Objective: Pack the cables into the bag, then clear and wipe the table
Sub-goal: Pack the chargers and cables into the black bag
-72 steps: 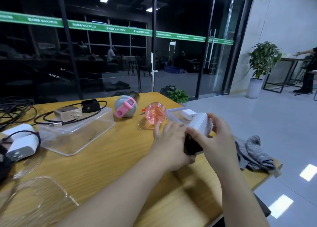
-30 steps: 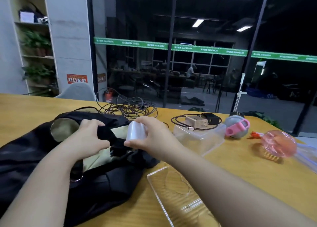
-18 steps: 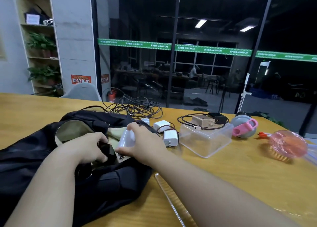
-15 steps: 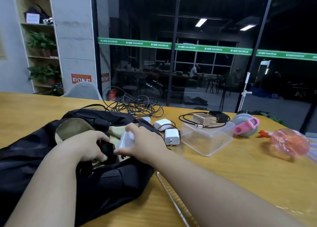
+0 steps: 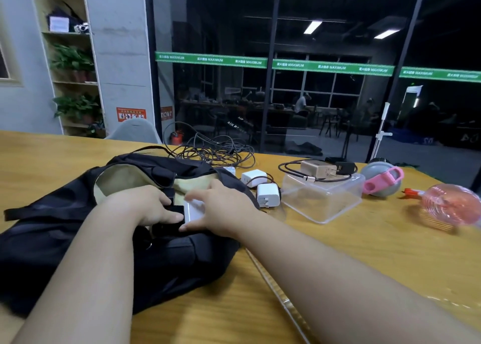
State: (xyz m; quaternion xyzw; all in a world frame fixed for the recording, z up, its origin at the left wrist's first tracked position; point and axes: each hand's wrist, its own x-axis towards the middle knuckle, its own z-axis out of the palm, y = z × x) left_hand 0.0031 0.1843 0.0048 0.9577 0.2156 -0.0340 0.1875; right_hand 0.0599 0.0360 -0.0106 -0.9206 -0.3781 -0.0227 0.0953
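Landmark: black bag (image 5: 78, 239), lying open on the wooden table (image 5: 364, 244), pale lining showing at its mouth.
Clear lid: a transparent flat piece (image 5: 281, 294) on the table just right of the bag's near corner, partly under the right forearm.
Left hand (image 5: 145, 208): at the bag's mouth, fingers curled over a black flap or pouch (image 5: 169, 211) at the opening; thumb pointing right along it.
Right hand (image 5: 221, 213): at the bag's mouth, right of the left hand, fingers and thumb closed round a white charger block (image 5: 192, 209).
White charger block: inside the bag's opening, between the two hands, touching the black flap.
White adapters: two more (image 5: 268, 199) (image 5: 253, 178) on the table just right of the bag, black cords attached.
Clear plastic box (image 5: 322, 198): right of the adapters, upturned; a gold plug (image 5: 317, 169) and a black cable (image 5: 294, 170) rest on top.
Grey and pink ball-shaped gadget (image 5: 382, 179): farther right of the bag.
Pink round fan (image 5: 450, 204): farthest right, blurred.
Tangled dark cables (image 5: 216, 153): on the table just behind the bag.
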